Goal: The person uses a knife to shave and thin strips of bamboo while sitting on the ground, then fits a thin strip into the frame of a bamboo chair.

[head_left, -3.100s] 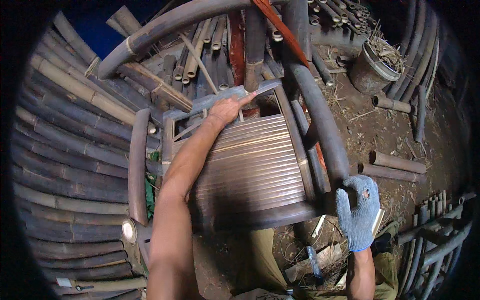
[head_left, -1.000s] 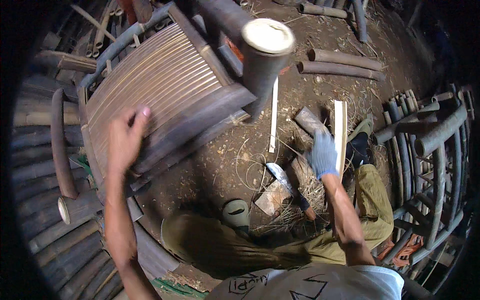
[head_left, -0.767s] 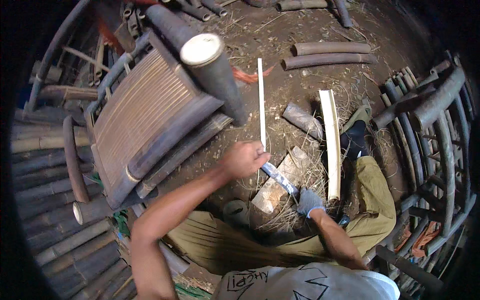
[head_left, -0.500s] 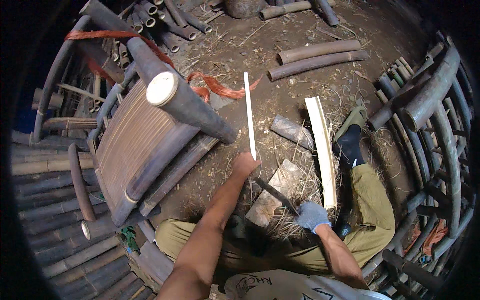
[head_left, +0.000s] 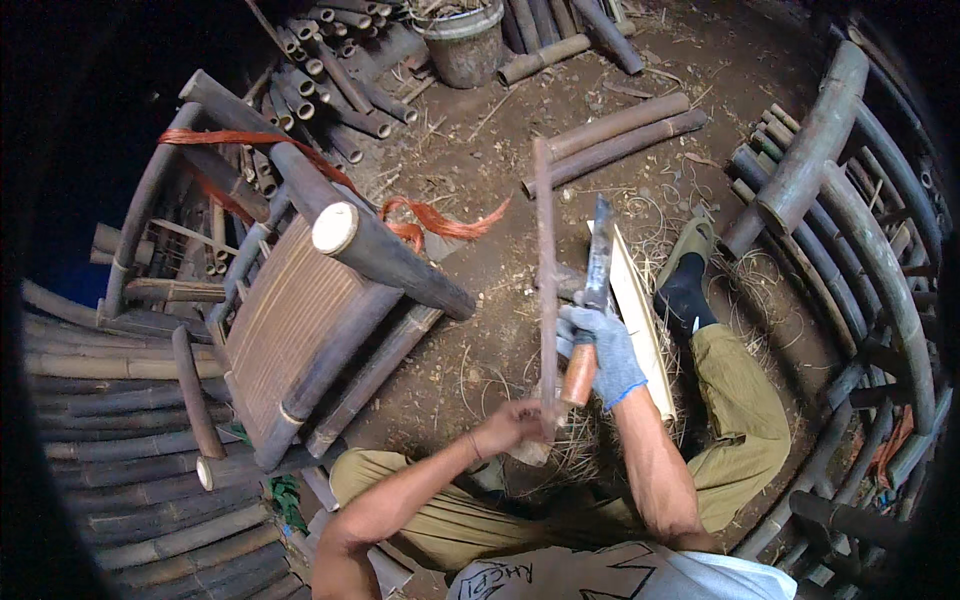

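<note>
My bare left hand (head_left: 512, 425) is closed round the lower end of a long, narrow bamboo strip (head_left: 546, 270). Its brown side shows, slightly smeared by motion, and the strip points away from me. My right hand (head_left: 606, 352), in a grey knit glove, grips a big knife (head_left: 600, 250) by its orange-brown wooden handle, the dark blade pointing away just right of the strip. Beyond the glove lies a pale split bamboo length (head_left: 640, 325), inner side up, partly hidden by my right hand and wrist. A short bamboo piece (head_left: 569, 282) shows partly behind the strip and blade.
At left stands a bamboo seat (head_left: 300, 300) with orange strap (head_left: 445, 218) trailing from it. Two brown bamboo lengths (head_left: 625, 135) lie ahead, near a bucket (head_left: 465, 50). A bamboo frame (head_left: 880, 210) rises at right. Shavings litter the ground around my shod foot (head_left: 686, 270).
The strip has turned from its pale side to its brown side and shifted right. My left hand came nearer; the right moved up and swung the knife from pointing left to pointing away.
</note>
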### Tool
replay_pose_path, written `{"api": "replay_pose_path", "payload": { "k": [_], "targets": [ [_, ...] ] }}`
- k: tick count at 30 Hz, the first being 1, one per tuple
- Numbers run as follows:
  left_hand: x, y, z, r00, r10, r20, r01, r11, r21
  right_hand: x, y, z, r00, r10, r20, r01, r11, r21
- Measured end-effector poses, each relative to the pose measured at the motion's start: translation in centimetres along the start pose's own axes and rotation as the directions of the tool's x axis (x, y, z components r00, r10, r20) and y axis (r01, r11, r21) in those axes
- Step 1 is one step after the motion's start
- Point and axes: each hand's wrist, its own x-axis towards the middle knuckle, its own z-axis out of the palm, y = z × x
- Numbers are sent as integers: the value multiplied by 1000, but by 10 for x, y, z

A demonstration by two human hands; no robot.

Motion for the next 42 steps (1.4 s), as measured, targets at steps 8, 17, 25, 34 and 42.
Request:
{"api": "replay_pose_path", "payload": {
  "k": [8, 17, 25, 34, 42],
  "targets": [
    [-55, 97, -26, 652, 675, -347, -280, 639, 717, -108, 25, 47, 979, -200, 47, 200, 874, -443],
    [-112, 229, 11, 308, 791, -528, -685, 570, 454, -141, 24, 31, 805, -529, 270, 431, 208, -878],
    [-80, 143, 14, 294, 869, -397, -489, 494, 719, -192, -30, 43, 802, -416, 428, 467, -9, -884],
    [-69, 125, 19, 153, 984, -89, -454, 150, 878, -222, -36, 77, 744, -298, 599, 599, -101, -794],
    [-72, 127, 27, 103, 994, -47, -431, 87, 898, -228, -35, 84, 794, -236, 560, 514, -233, -826]
  ]
}}
